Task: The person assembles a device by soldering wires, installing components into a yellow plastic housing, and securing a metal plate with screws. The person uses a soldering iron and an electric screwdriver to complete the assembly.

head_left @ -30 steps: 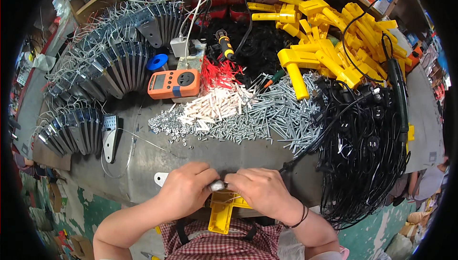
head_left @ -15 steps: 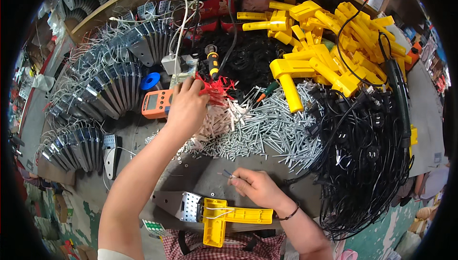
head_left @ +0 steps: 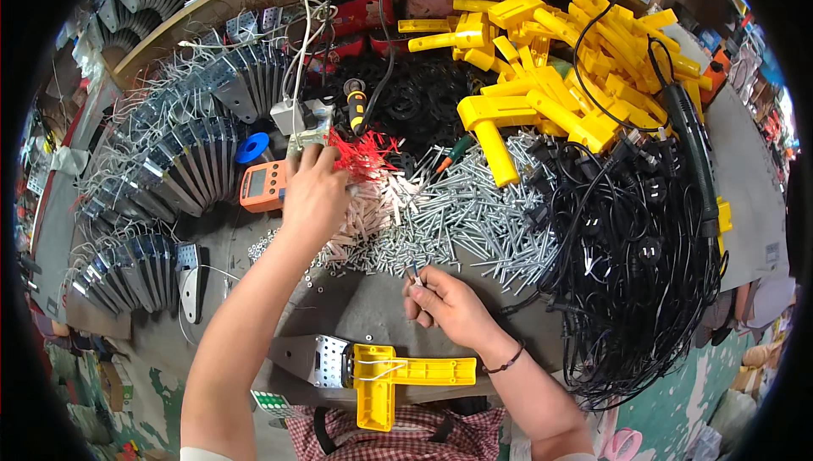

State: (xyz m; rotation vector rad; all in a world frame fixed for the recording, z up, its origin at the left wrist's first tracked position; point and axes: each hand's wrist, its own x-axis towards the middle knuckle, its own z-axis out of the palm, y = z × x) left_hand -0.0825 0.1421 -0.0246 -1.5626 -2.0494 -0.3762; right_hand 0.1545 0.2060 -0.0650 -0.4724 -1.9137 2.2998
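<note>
My left hand (head_left: 315, 194) is stretched out over the bench, its bent fingers a little apart, between the orange multimeter (head_left: 263, 185) and a heap of red wire pieces (head_left: 366, 156). Its fingertips are partly hidden, and I see nothing held in it. Closer to me, my right hand (head_left: 449, 304) pinches thin wires (head_left: 415, 276) whose ends poke out past thumb and forefinger. Below lies a yellow T-shaped plastic handle shell (head_left: 432, 370), its hollow side up, with white wires inside. A perforated metal plate (head_left: 326, 362) joins its left end.
Silver screws (head_left: 474, 224) and pale sleeves (head_left: 364, 211) cover the middle. Yellow handles (head_left: 584, 63) are heaped at the back right, black power cords (head_left: 635, 266) at right. Metal plate assemblies (head_left: 186, 160) stand in rows at left. A soldering iron (head_left: 356, 105) lies behind.
My right hand has moved away from me, toward the screws, with the wires still pinched. The left hand stays beside the multimeter and red pieces. The whole view has shifted slightly.
</note>
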